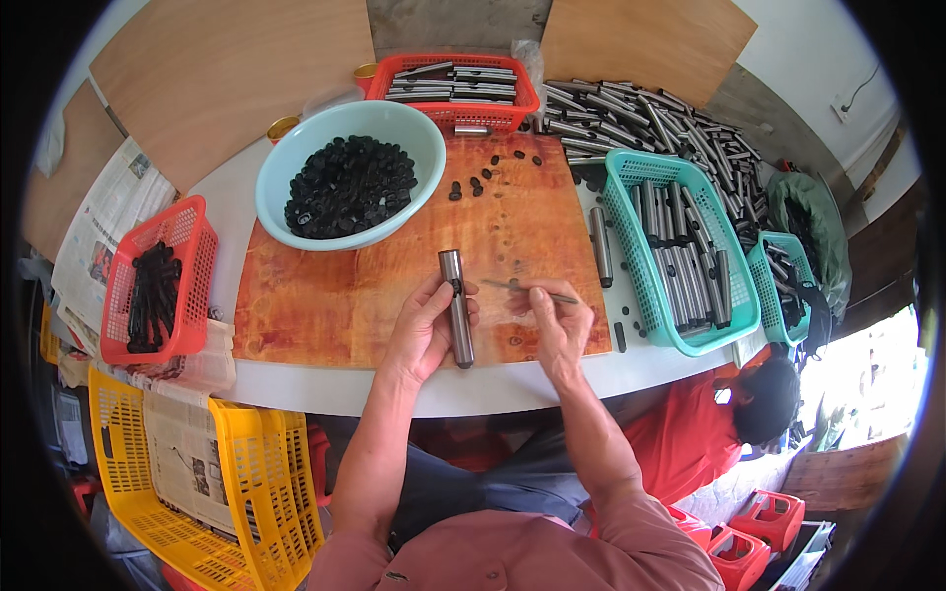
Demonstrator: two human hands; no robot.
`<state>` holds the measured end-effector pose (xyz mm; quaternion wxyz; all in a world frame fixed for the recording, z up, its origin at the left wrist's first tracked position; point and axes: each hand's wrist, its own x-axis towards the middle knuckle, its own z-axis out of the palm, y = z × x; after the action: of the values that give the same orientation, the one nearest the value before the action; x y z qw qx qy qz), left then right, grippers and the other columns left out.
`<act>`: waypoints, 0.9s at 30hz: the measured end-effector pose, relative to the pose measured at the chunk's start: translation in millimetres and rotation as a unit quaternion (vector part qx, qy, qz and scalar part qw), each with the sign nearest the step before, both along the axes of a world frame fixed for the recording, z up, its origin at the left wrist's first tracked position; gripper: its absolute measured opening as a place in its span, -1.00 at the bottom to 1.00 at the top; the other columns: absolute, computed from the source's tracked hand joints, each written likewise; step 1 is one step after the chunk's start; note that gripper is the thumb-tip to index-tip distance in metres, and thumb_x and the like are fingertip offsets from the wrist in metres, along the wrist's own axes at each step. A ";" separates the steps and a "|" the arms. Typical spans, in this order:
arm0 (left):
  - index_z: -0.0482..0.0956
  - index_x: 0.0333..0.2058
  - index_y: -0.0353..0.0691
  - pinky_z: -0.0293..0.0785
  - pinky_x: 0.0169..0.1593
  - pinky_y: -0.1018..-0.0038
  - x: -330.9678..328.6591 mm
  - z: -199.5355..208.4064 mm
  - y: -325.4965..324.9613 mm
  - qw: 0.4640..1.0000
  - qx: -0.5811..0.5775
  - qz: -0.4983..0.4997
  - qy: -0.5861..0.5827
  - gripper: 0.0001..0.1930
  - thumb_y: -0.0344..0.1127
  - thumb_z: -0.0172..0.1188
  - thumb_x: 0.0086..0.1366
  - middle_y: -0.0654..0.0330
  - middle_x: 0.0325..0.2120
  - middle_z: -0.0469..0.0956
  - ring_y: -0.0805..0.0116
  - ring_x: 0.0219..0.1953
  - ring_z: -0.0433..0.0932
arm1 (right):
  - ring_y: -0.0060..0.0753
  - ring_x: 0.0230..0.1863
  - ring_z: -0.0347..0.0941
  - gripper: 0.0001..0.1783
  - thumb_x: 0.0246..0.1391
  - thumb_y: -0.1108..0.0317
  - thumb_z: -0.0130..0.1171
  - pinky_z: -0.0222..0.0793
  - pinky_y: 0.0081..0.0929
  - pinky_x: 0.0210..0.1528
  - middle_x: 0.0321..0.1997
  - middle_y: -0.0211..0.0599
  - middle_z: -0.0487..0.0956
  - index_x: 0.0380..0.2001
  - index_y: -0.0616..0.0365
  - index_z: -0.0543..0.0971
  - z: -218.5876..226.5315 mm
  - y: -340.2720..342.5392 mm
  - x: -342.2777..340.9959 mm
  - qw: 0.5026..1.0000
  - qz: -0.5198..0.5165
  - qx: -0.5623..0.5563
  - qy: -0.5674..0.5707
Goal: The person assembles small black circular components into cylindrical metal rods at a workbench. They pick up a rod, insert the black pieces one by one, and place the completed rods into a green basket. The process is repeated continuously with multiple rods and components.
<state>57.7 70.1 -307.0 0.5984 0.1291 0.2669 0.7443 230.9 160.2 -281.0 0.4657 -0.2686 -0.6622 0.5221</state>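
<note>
My left hand is closed around a shiny metal tube, held nearly upright over the board's front edge. A dark slot or fitting shows on the tube near my thumb. To the right, my right hand pinches a thin metal rod that points left toward the tube; its far end is blurred, and it appears apart from the tube. Beneath both hands lies a stained wooden board. Small black round pieces are scattered on its far part.
A pale blue bowl of black pieces stands at the back left. Baskets around me include a red one, a teal one and a yellow crate. Many tubes are heaped at the back right. A person in red is at the right.
</note>
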 end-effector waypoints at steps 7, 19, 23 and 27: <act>0.42 0.26 -0.21 0.60 -0.10 0.31 -1.5 1.8 4.2 1.000 0.009 0.004 -0.009 -0.57 -0.24 0.17 0.50 0.13 -0.18 0.57 0.28 -0.23 0.58 | -0.17 -0.07 0.55 -0.53 -0.18 0.62 0.26 0.45 -0.25 0.02 -0.11 -0.22 0.59 -0.09 0.16 0.63 6.8 62.0 37.7 0.785 -0.083 0.473 -0.391; 0.37 0.30 -0.17 0.58 -0.08 0.27 -7.8 -12.4 1.1 1.000 0.014 0.007 -0.016 -0.50 -0.17 0.19 0.48 0.13 -0.17 0.55 0.25 -0.17 0.58 | -0.22 -0.29 0.63 -0.67 -0.10 0.50 0.27 0.51 -0.27 -0.21 -0.30 -0.26 0.67 -0.17 0.15 0.67 152.4 -43.1 51.2 0.875 0.082 0.439 -0.187; 0.37 0.30 -0.17 0.59 -0.08 0.26 0.5 -2.8 10.9 0.999 0.028 -0.017 -0.012 -0.49 -0.15 0.20 0.48 0.13 -0.15 0.56 0.24 -0.18 0.59 | -0.48 -0.38 0.59 -0.81 0.04 0.35 0.23 0.49 -0.43 -0.26 -0.25 -0.38 0.71 -0.24 0.06 0.66 193.0 -78.8 71.4 0.819 0.235 0.524 0.002; 0.39 0.31 -0.13 0.60 -0.11 0.25 -1.3 -4.4 4.7 1.000 0.016 -0.016 -0.013 -0.49 -0.14 0.21 0.47 0.14 -0.15 0.58 0.24 -0.21 0.60 | -0.19 -0.29 0.68 -0.66 -0.12 0.37 0.26 0.63 -0.38 -0.21 -0.24 -0.08 0.68 -0.21 0.28 0.61 198.3 -124.9 62.5 0.920 0.179 0.344 0.048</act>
<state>56.4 74.8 -311.4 0.6111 0.1334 0.2453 0.7407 293.4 35.3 -82.7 0.4589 0.0567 -0.8150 0.3492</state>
